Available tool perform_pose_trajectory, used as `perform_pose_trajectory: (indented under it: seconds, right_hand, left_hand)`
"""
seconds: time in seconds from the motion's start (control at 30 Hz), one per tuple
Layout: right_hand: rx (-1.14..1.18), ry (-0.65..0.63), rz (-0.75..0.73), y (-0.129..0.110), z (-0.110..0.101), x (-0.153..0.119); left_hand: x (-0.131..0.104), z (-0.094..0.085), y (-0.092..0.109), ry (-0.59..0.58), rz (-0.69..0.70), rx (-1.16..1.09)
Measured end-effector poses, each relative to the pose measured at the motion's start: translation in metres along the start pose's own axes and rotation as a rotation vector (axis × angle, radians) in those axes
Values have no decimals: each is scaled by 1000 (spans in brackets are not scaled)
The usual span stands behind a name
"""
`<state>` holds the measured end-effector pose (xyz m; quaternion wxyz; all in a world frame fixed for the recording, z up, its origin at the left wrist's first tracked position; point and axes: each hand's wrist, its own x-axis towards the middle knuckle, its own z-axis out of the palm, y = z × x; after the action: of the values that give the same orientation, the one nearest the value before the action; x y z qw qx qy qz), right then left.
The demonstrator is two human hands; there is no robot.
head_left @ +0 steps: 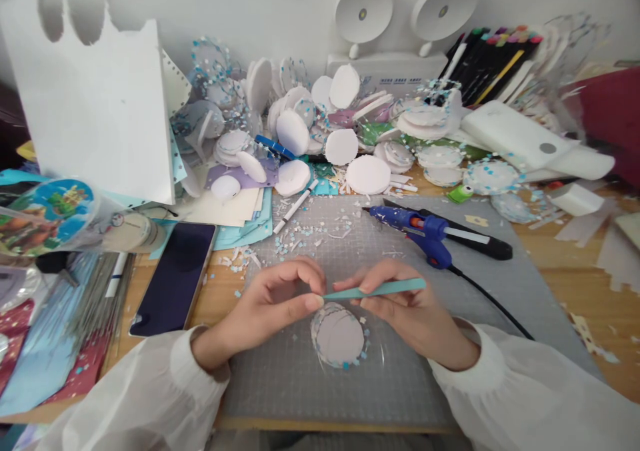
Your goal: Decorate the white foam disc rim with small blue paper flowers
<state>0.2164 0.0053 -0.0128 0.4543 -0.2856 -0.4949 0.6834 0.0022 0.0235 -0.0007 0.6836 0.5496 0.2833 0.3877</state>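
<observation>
My left hand (pixel 277 301) and my right hand (pixel 400 308) meet over a grey cutting mat (pixel 320 384). My right hand grips teal tweezers (pixel 380 290) whose tip points left to my left thumb and forefinger, which are pinched together at that tip; whatever lies between them is too small to see. Just below the hands lies a round clear plastic disc (pixel 341 338) with a white foam circle inside and blue confetti bits along its rim. Both sleeves are white.
A blue hot glue gun (pixel 420 228) with a black cord lies at the mat's far right. A dark phone (pixel 175 278) rests left of the mat. A heap of white foam circles (pixel 345 131), marker pens (pixel 495 58) and a white cut board (pixel 95 98) crowd the back.
</observation>
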Motion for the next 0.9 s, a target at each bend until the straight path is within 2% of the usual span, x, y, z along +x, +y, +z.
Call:
perform_pose_trajectory:
  seconds: [0.3,0.73,0.8,0.9]
  right_hand:
    - [-35,-42,-10,-4,0,1]
    - [-107,-4,-85,-4,0,1]
    - [-88,66,-96,-3,-4,1]
    - [-119,278,-111,-2,-11,1]
  left_hand:
    - [-2,-1,-1,-88,-35,-74]
    - [-3,-3,2,-93,-18,-67]
    - [-2,-4,2,-68,-3,-84]
    - [-1,-8,3,41,42,-104]
